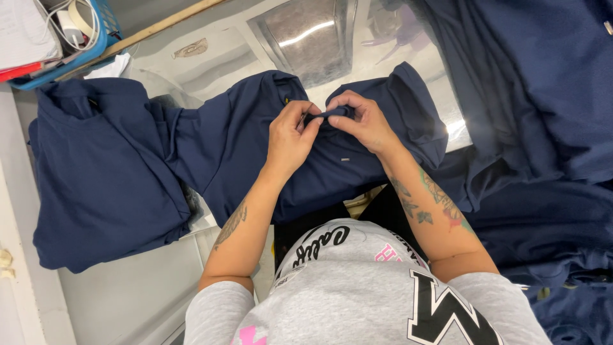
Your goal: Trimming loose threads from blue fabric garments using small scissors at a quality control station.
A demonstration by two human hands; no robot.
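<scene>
Left hand (290, 137) and right hand (361, 121) both pinched shut on one fold of a navy shirt (255, 160), fingertips nearly meeting; shirt lies spread over a shiny metal form (306, 38) directly before the person; folded navy garments (102, 185) at left; blue basket (96, 45) behind.
</scene>
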